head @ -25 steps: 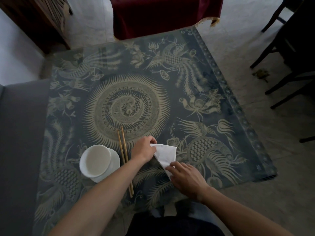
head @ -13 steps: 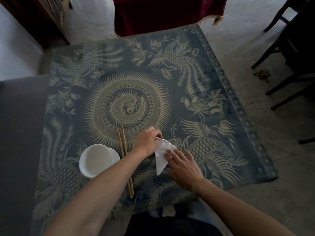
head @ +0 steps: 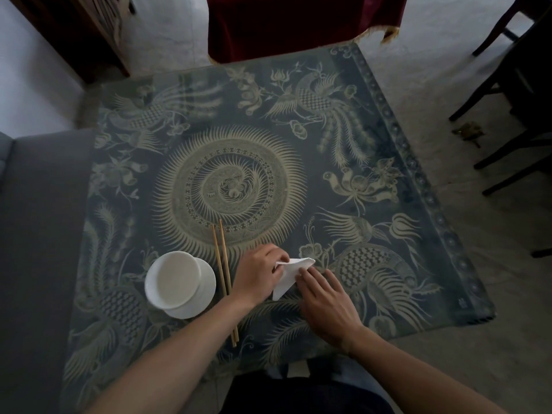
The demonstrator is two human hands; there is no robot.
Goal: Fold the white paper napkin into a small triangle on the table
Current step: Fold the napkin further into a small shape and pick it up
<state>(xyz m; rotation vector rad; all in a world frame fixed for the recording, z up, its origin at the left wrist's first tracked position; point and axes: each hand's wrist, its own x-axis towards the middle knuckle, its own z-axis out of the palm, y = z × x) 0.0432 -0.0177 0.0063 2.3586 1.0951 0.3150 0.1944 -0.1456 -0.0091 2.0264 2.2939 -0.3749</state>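
Pinching the far edge of the white paper napkin [head: 289, 274] in my left hand [head: 258, 274], I lay my right hand [head: 327, 300] flat with its fingertips [head: 303, 273] pressing the thin, soft sheet down near the table's [head: 448, 264] near edge. I judge a diagonal fold is in progress; next I must align the edges and crease firmly. Beside my left hand lie wooden chopsticks [head: 222, 264], then a smooth white bowl [head: 173, 280] on its saucer [head: 206, 291].
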